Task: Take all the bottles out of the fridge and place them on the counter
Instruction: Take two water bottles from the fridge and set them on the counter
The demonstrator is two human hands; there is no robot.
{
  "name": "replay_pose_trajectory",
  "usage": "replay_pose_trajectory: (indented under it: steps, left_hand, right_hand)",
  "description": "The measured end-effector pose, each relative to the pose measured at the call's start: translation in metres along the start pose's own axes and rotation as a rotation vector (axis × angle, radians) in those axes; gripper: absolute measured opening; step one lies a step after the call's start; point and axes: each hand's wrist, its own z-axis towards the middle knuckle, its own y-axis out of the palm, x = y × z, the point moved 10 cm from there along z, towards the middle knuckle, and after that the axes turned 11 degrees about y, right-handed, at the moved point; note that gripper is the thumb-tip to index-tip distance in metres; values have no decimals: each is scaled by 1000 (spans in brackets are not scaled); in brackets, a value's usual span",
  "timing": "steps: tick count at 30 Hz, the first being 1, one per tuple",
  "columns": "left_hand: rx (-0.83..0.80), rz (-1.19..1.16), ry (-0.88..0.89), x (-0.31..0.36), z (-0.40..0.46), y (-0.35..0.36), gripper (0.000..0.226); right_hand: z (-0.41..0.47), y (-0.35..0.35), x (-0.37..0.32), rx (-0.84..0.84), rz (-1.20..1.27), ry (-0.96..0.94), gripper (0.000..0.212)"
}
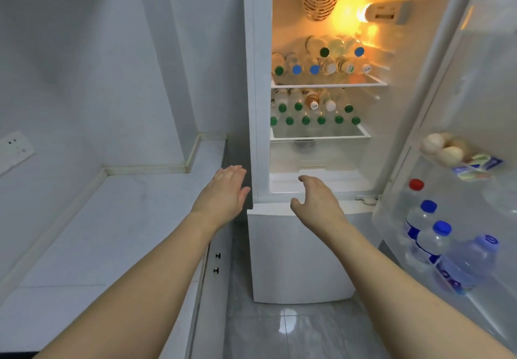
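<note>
1. Head view: both forearms reach in from the bottom edge, cut off by the frame before the elbows.
2. Left hand (223, 190) is held flat with straight fingers, over the far corner of the white counter (112, 218) beside the fridge (302, 252); it holds nothing.
3. Right hand (316, 199) hangs before the fridge's lower compartment, fingers loosely bent and spread, holding nothing.
4. Fridge door (461, 106) stands open on the right, its outer side cut off by the frame.
5. Upper shelf bottles (324, 62) lie on their sides with caps towards the camera, green, blue and white; the warm glare of the lamp (363, 13) washes out their bodies and labels.
6. Lower shelf bottles (313, 112) lie likewise in two rows, mostly green-capped; how many lie behind cannot be told.
7. Door bottles (430, 235) stand in the bottom rack, one red cap and blue caps; their blue labels are too blurred to read.
8. Eggs (444, 148) sit in a door rack above, beside a small packet whose print is unreadable.
9. Wall socket (14, 148) sits at the left edge, partly cut off.
</note>
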Motion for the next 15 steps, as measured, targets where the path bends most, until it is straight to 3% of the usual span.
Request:
replay_pose_trajectory:
  steps: [15]
  left_hand:
    - [13,7,131,44,177,39,49]
  right_hand:
    - [143,-58,59,49,43,40,57]
